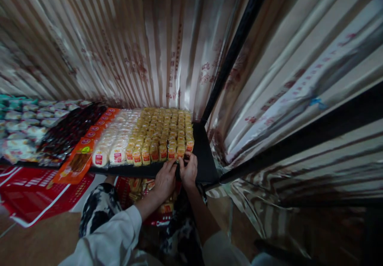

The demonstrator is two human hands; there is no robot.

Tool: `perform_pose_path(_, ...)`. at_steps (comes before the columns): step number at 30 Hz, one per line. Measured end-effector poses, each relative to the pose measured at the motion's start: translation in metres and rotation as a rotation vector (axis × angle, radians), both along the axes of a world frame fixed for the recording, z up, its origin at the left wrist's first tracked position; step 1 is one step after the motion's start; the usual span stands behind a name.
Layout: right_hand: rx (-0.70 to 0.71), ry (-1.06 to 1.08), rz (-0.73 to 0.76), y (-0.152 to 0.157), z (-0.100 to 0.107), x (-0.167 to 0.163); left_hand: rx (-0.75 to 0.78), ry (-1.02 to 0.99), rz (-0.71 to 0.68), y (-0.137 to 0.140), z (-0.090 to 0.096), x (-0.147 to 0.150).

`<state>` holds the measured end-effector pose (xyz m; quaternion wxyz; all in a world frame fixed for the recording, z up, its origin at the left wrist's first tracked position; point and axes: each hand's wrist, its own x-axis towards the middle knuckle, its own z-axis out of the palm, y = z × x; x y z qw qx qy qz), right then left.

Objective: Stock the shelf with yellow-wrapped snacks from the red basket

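Two hands, left hand [165, 180], right hand [188, 171], at yellow packets [163, 132]

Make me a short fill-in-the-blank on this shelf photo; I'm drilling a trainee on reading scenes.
1. Both hands, the left hand and the right hand, meet at the shelf's ____ edge.
2. The packets nearest the hands are ____ in colour.
3. The white round packs lie to the ____ of those packets.
4. The shelf surface is ____.

Missing words: front; yellow; left; black

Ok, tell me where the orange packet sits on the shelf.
The orange packet lies at the shelf front edge, left of the hands, between the dark packets and the white packs.
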<state>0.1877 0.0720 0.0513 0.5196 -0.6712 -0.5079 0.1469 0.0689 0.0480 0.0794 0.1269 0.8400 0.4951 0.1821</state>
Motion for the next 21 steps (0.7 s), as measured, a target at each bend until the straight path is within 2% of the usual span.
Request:
perform_pose_path(4,0.0,-0.051,0.008,0.0,0.002,0.0,-0.005,-0.027,0.007,0.001,-0.003,0.001)
perform_pose_path(11,-0.057,-0.1,0.035,0.002,0.002,0.001,-0.104,-0.015,0.018,0.001,0.002,0.005)
perform_pose_path(16,-0.048,-0.039,0.009,0.001,0.003,0.001,-0.073,-0.062,-0.016,-0.002,0.0,0.002)
perform_pose_path(21,-0.057,-0.041,0.05,0.001,0.004,0.003,-0.048,-0.098,-0.042,0.001,-0.009,0.0)
